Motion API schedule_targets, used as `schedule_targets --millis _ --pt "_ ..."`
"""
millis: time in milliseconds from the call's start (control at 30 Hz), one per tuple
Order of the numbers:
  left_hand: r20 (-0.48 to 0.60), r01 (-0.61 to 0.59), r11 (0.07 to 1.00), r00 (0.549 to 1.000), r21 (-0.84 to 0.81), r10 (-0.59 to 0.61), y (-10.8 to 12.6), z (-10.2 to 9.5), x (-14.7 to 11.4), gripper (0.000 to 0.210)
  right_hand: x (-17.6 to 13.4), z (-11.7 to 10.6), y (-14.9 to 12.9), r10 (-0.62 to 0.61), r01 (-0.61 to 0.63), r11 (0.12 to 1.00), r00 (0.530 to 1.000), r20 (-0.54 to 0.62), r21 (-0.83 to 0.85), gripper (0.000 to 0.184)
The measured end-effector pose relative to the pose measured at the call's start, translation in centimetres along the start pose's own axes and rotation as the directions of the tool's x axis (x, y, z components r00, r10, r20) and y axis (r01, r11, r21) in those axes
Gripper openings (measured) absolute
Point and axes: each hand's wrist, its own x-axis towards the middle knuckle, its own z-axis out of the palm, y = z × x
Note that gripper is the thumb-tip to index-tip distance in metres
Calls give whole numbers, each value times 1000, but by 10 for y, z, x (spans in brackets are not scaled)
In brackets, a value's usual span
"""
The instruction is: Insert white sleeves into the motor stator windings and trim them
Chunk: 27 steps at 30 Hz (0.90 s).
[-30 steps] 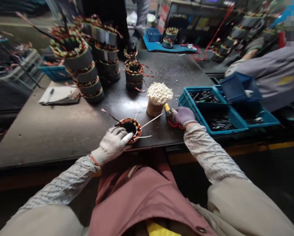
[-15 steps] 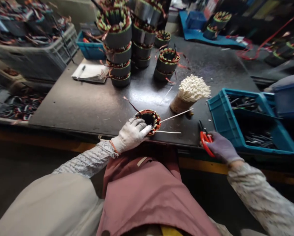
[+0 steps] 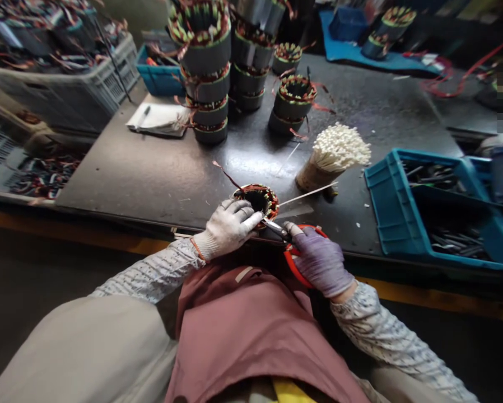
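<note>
At the table's front edge lies a motor stator [image 3: 270, 197], a ring with copper windings and a dark wire lead rising from its left. My left hand [image 3: 230, 225], in a white glove, grips its near rim, thumb and fingers over the opening. My right hand [image 3: 322, 258], in a purple glove, is closed on red-handled scissors [image 3: 296, 263]. Their blades reach the stator's near right rim, beside my left thumb. A thin white cord [image 3: 308, 193] sticks out to the right from the stator. Whether the blades have a cord between them is hard to see.
Behind the cord stands a bundle of white cords [image 3: 341, 146] in a brown holder. Stacked stators [image 3: 207, 84] rise at the back left, with a shorter stack [image 3: 291, 106] to their right. Blue bins [image 3: 396, 224] sit at the right, a notepad [image 3: 159, 118] at the left.
My right hand has brought the scissors leftward from beside the blue bins to the stator's rim. My left hand stays on the stator. The lower white cord no longer shows clearly.
</note>
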Motion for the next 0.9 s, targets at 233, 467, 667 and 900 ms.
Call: schedule_targets --millis 233,467,667,900 --pt "56 -61 998 996 -31 63 -11 -1 5 33 -3 2 15 123 -125 988 992 29 88 46" --pt "29 -105 994 994 -30 106 -16 -2 7 33 21 -1 20 146 -147 983 989 16 107 46" --pt "9 -207 974 978 -89 209 -36 -3 2 32 34 -3 30 171 -201 968 966 193 148 47" --pt "38 -238 962 969 -131 245 -51 -4 0 33 71 -3 22 69 -132 941 976 206 312 47"
